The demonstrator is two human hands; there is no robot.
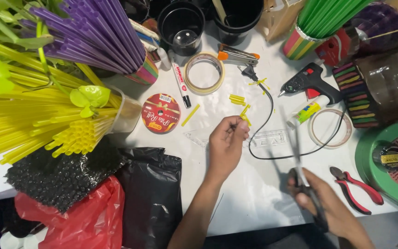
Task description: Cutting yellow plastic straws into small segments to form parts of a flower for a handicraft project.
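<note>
Right hand (330,207): fingers grip blurred scissors (300,157), right of glue-gun cord (268,115).
Left hand (226,143): fingertips pinch yellow straw piece (244,115).
Risk: blades may nick cord or fingers.

Glue gun (310,83), pliers (356,188), tape roll (204,73)

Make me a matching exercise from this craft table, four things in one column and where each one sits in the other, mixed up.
Things:
1. scissors
2. yellow straw piece
3. glue gun
4. red-handled pliers

Places:
A. lying on the table beside the right hand
B. in the left hand
C. in the right hand
D. on the table next to a glue stick

Pairs: 1-C, 2-B, 3-D, 4-A
</note>
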